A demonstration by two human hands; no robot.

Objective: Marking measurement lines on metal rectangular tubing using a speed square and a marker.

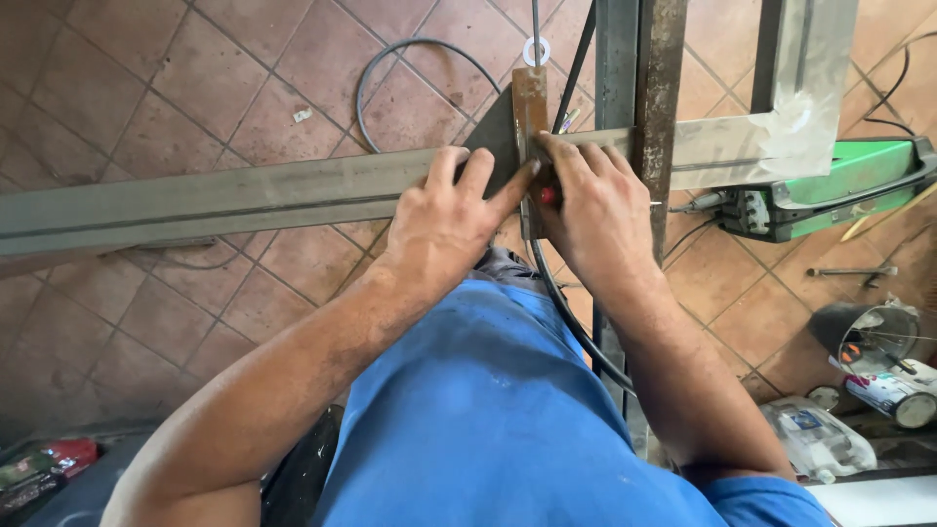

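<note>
Nearest the camera, low in the frame, is the person's blue shirt (508, 410), with both forearms reaching up toward the centre. The left hand (444, 220) lies spread on the long grey steel bar (215, 200) that runs from the left edge to the middle, its forefinger stretched against a rusty steel square (530, 107) standing upright across the bar. The right hand (595, 210) presses down just beside it, fingers curled over something small and red (549, 195) (whether a marker or a tool tip, I cannot tell). The hands sit close together, almost touching, both bearing on the metal rather than clamped round it.

The bar looks heavy, rigid and hard-edged — by my judgement best gripped across its flat top, away from the cut ends. The square is thin and stiff, likely to slide unless pinned.

Further up, a rusted upright post (659, 88) crosses the bar; a green machine (839, 185) sits at the right edge, and a black cable (410, 59) loops over the tiled floor (176, 88).
</note>
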